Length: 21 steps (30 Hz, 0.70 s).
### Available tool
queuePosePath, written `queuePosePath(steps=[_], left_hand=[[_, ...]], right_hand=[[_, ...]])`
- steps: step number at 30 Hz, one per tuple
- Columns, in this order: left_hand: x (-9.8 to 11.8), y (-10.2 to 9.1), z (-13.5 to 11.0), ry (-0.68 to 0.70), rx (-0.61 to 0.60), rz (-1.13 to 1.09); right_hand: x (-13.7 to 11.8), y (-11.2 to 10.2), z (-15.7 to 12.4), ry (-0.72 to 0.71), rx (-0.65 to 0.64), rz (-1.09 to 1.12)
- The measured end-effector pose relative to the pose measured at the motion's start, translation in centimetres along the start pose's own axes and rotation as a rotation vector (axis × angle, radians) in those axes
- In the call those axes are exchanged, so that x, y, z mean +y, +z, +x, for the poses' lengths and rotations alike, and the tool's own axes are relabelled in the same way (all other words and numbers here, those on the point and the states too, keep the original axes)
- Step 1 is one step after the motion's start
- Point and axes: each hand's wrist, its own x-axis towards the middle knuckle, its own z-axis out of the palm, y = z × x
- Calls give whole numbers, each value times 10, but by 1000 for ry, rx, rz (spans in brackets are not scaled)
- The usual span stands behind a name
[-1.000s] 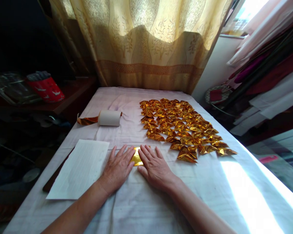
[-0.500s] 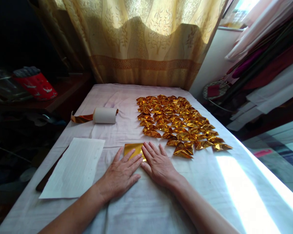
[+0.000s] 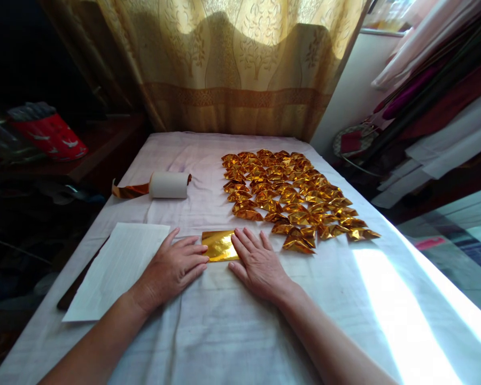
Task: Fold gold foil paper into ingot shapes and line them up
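A flat rectangle of shiny gold foil paper (image 3: pixel 220 246) lies on the cloth between my hands. My left hand (image 3: pixel 171 263) rests flat at its left edge, fingers outstretched and fingertips at the foil. The fingers of my right hand (image 3: pixel 258 262) lie flat over the foil's right end, hiding that part. Just beyond and to the right, several folded gold foil pieces (image 3: pixel 292 195) with pointed ends are laid out in rows.
A white tube roll (image 3: pixel 169 185) with a coppery strip (image 3: pixel 131 191) trailing left stands at the back left. A white paper sheet (image 3: pixel 116 272) lies left, over a dark flat object (image 3: pixel 74 291). A curtain (image 3: pixel 240 64) hangs behind the cloth-covered table (image 3: pixel 232 331).
My left hand has slid left off the foil to its left edge, baring more of the gold surface. My right hand stays on the right end. The view has shifted slightly.
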Motion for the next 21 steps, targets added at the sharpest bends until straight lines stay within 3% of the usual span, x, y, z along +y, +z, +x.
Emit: queuePosePath(steps=[4,10,15,21], left_hand=[[8,2,7,8,108,14],[15,1,12,34,145,89],[14,2,13,46,179,105],[12,9,11,-23,197,69]], right_hand=[[0,0,-1,-16,90,8],[-1,-3,1,-176,286,74],[-2,-5,2,-201,297,68],[3,-4,1,-99,287,90]])
